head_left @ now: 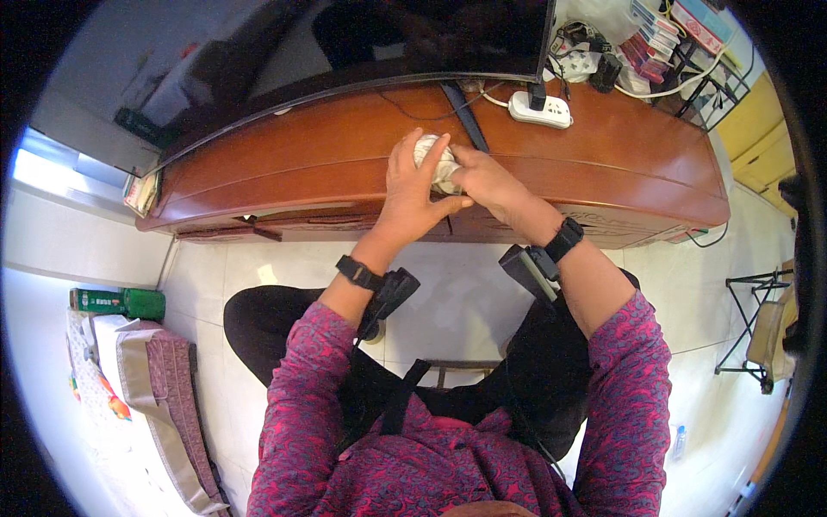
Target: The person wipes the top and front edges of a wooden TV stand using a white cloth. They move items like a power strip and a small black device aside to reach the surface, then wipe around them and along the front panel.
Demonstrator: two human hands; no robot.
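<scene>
A whitish, rounded bundle (441, 166) with thin darker lines sits between my two hands, over the front part of a reddish-brown wooden cabinet (603, 164). My left hand (412, 188) curves around its left side, fingers over the far edge and thumb reaching across the near side. From the right, my right hand (493, 183) grips it with bent fingers. Parts of the bundle are covered by the fingers, and its exact kind cannot be made out. Whether it touches the cabinet top is also unclear.
Behind my hands stands a large dark television (345, 60), its black foot (467, 121) close to them. A white power strip (540, 109) with a plugged-in adapter lies to the right. Cables, small boxes (650, 47) and a wire rack fill the far right corner.
</scene>
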